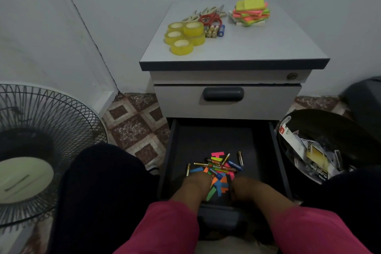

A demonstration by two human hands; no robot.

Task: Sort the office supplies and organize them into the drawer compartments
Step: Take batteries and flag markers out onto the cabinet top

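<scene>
The bottom drawer (175, 150) of a grey cabinet is pulled open. Inside lies a mixed heap of batteries (235, 165) and bright sticky-note strips (218, 188). Both hands reach down into it from pink sleeves. My left hand (195, 181) lies at the heap's left edge, its fingers bent down into the strips. At the heap's right edge is my right hand (245, 187), its fingertips hidden. On the cabinet top (257, 47) sit yellow tape rolls (183, 37), scissors (210, 17), more batteries (214, 31) and a stack of sticky notes (250, 12).
The upper drawer (223, 99) with a dark handle is closed. A black bin (321, 121) full of packaging stands right of the open drawer. A floor fan (31, 150) stands at the left. My dark-clad knees flank the drawer over a patterned tile floor.
</scene>
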